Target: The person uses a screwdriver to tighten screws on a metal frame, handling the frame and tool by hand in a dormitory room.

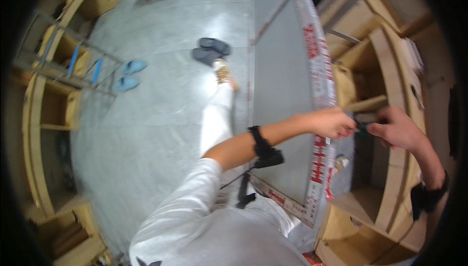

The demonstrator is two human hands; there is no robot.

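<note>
My left hand reaches across to the right, its fingers curled closed above the taped edge of a large grey framed panel. Facing it, my right hand is bent inward with its fingers closed. Between the two hands is a small dark green object, gripped from both sides; blur hides what kind it is. The panel's frame is wrapped in red-and-white printed film. One of my shoes is on the floor left of the panel, the other shoe on its right.
Wooden bunk frames or cabinets with open compartments line the right and left. A metal ladder with blue rungs leans at the left. Dark slippers and light blue slippers lie on the grey tiled floor.
</note>
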